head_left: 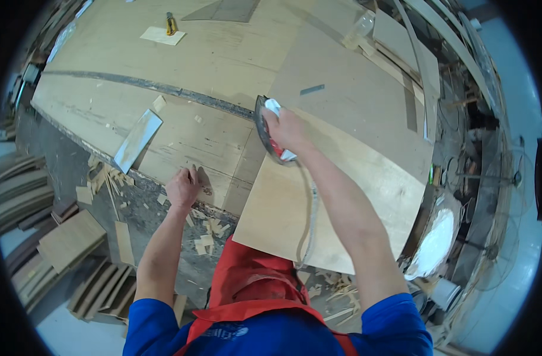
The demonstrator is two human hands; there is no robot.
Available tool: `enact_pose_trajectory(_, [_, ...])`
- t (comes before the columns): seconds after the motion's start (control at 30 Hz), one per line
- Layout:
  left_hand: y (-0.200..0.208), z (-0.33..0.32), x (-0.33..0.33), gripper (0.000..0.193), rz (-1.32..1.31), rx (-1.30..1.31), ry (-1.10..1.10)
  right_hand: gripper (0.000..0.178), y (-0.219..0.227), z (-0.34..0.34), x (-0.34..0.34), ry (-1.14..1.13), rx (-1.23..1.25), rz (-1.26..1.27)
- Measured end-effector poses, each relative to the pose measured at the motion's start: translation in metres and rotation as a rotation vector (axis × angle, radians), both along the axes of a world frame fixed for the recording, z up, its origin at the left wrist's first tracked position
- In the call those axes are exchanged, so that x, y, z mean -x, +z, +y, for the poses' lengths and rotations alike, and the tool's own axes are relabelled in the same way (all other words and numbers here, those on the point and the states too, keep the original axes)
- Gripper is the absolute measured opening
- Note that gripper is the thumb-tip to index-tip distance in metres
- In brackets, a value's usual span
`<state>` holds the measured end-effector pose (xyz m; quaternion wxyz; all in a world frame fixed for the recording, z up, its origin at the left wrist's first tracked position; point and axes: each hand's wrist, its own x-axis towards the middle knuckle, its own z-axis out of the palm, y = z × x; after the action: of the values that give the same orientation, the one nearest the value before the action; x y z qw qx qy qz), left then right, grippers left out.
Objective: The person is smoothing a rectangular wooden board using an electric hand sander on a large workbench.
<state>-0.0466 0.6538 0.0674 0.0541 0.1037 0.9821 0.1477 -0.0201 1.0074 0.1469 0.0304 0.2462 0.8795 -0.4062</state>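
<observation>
My right hand (289,129) is closed round the handle of a clothes iron (261,127) with a dark soleplate and red and white body. The iron lies along the upper left edge of a pale plywood sheet (283,202), by the end of a long dark metal strip (164,89). Its cord (313,213) trails back over the sheet towards me. My left hand (185,188) rests near the table's front edge, fingers loosely bent and slightly apart, with nothing visible in them. Beyond it lies a narrow pale-blue sheet piece (138,140), jutting over that edge.
A yellow utility knife (171,24) lies on a veneer scrap at the far left. A small metal blade (312,89) lies past the iron. To the right stand a clear bottle (363,24) and stacked panels. Wood offcuts (206,242) litter the floor; curved wood pieces (22,190) are piled left.
</observation>
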Motion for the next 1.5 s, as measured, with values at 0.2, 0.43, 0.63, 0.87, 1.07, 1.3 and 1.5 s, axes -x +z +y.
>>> enact_pose_trajectory(0.2, [0.003,0.0,-0.004,0.04,0.096,0.051,-0.054,0.062,-0.002,0.05,-0.073,-0.191,0.028,-0.141])
enact_pose_trajectory(0.43, [-0.002,0.002,-0.001,0.039,0.023,0.002,-0.08,0.063,-0.025,-0.03,-0.003,-0.216,-0.125,0.039])
enact_pose_trajectory(0.63, [-0.004,-0.013,0.004,0.033,0.036,-0.026,-0.149,0.063,-0.004,-0.028,-0.056,-0.32,-0.219,0.052])
enact_pose_trajectory(0.87, [0.001,-0.016,0.006,0.028,0.021,-0.2,-0.293,0.061,0.0,-0.116,-0.074,-0.503,-0.104,-0.21])
enact_pose_trajectory(1.07, [-0.004,-0.065,0.047,0.029,-0.006,-0.112,-0.404,0.063,0.019,-0.128,-0.107,-0.322,-0.255,-0.088])
enact_pose_trajectory(1.3, [0.002,-0.065,0.051,0.033,0.048,-0.07,-0.349,0.054,0.018,-0.188,-0.119,-0.461,-0.049,-0.168])
enact_pose_trajectory(1.5, [-0.003,-0.072,0.049,0.034,0.069,-0.065,-0.34,0.056,0.007,-0.178,-0.176,-0.205,-0.193,-0.169])
